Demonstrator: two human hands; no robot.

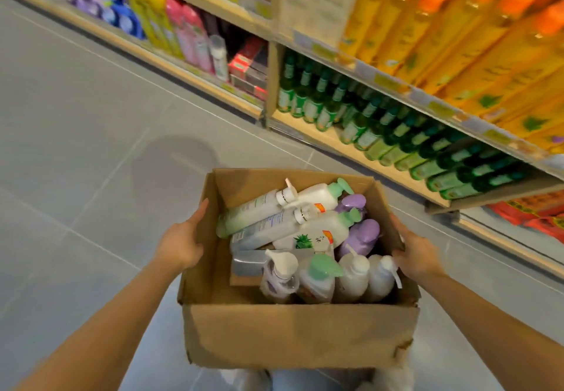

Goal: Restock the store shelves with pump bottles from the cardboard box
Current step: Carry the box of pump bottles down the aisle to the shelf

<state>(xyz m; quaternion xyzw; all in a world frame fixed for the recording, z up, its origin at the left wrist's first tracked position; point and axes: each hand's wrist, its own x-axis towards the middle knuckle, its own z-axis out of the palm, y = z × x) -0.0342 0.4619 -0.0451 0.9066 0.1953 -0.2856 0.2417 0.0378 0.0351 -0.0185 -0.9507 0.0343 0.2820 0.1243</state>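
Left hand (180, 245) and right hand (416, 256) press flat, fingers spread, against the open brown cardboard box (299, 335), held above the grey floor. Its loosely piled white pump bottles (308, 223) could shift and tip it.

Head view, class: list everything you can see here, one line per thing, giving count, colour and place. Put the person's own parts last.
cardboard box: one, brown, open, held between both hands above the floor.
pump bottles: about ten, white, green-capped and purple, jumbled inside the box.
green bottles: many, dark and light green, lower shelf on the right.
orange bottles: many, yellow-orange, shelf above the green ones.
pink bottles: several, pink, lower shelf further left.
floor: grey tiles.
left hand: one, pressed against the box's left wall.
right hand: one, on the box's right wall.
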